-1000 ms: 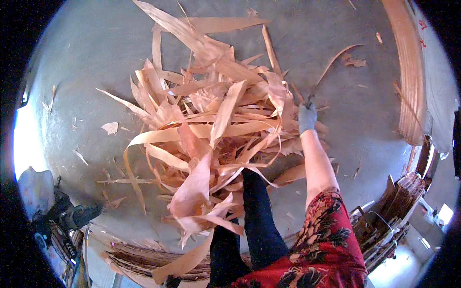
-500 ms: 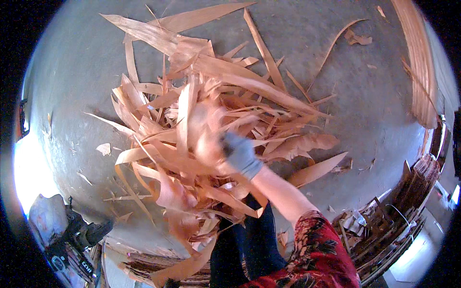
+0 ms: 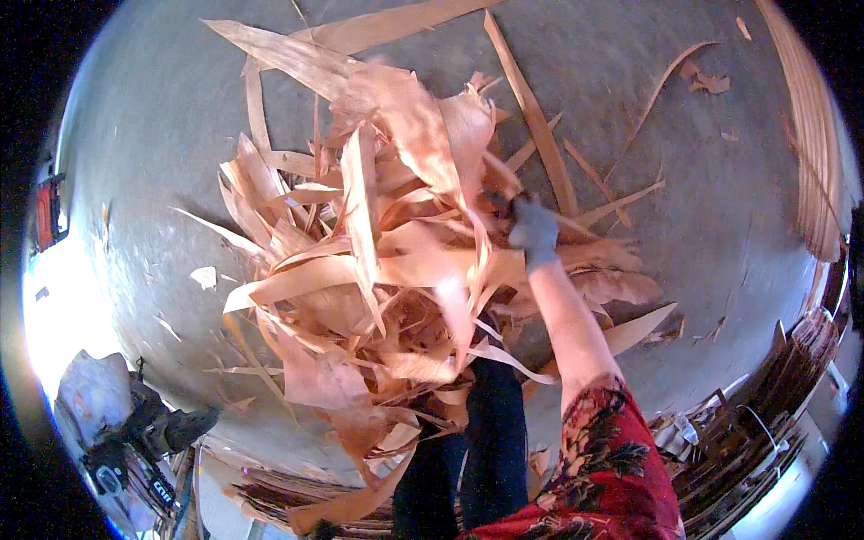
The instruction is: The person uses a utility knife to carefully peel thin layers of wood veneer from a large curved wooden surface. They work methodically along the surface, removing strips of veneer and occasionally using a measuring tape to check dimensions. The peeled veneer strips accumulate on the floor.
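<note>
Wood veneer strips (image 3: 361,198) lie in a big tangled heap on the concrete floor (image 3: 144,207), right up against the worker's dark trouser legs (image 3: 497,432). From where I stand, the gathering looks well along but untidy: most of the stuff is bunched in the middle, crossed every which way, with nothing tied or squared up. The right hand (image 3: 534,232), in a grey glove, is at the heap's right side, its fingers bent in among the strips; with the blur I can't tell whether they are pinching one. As for the left, I can't make it out for sure; a dark shape (image 3: 321,531) at the lower edge, by a curling strip, may be part of it, and its fingers don't show.

What seems left is around the fringes. One long straight strip (image 3: 531,108) sticks out at the far side, a thin curved strip (image 3: 661,97) lies apart on the right with a torn scrap (image 3: 711,84) beside it, and a pale chip (image 3: 204,277) sits alone to the left.
</note>
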A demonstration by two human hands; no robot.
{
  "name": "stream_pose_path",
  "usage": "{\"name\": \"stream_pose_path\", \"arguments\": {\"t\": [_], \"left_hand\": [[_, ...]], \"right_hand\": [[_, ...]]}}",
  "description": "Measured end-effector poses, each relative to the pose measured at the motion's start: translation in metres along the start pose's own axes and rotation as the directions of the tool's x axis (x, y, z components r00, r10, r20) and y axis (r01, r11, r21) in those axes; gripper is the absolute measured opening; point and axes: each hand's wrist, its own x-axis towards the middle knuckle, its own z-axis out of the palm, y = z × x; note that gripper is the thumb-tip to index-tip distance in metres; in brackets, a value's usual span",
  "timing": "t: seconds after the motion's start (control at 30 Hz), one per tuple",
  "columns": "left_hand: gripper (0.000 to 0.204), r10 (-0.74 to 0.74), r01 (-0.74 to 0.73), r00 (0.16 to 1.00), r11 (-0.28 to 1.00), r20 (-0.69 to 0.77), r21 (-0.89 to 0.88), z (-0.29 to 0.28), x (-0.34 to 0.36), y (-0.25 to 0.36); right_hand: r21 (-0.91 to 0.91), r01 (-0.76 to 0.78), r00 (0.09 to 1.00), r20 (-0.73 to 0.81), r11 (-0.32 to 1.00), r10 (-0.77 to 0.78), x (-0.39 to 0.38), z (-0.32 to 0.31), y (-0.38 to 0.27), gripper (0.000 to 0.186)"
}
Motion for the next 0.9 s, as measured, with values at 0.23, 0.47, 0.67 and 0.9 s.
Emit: {"name": "stream_pose_path", "arguments": {"t": [0.23,0.47,0.67,0.9], "left_hand": [[0.037,-0.017,0.017,1.000,1.000,-0.013,-0.003,0.007,0.000,-0.007],[0.037,-0.004,0.004,1.000,1.000,0.009,-0.009,-0.004,0.014,-0.005],[0.037,0.009,-0.007,0.999,0.999,0.033,-0.048,-0.005,0.027,-0.031],[0.037,-0.032,0.029,0.999,0.989,-0.016,-0.145,-0.017,0.001,-0.066]], "right_hand": [[0.435,0.625,0.638,0.194,0.648,-0.746,-0.115,0.017,-0.075,0.028],[0.461,0.133,0.893,-0.439,0.877,0.096,-0.032,-0.003,-0.063,0.056],[0.396,-0.192,0.976,-0.020,0.898,0.217,0.025,0.031,-0.028,0.065],[0.821,0.096,0.994,-0.105,0.562,-0.017,0.010,0.081,-0.036,0.054]]}}
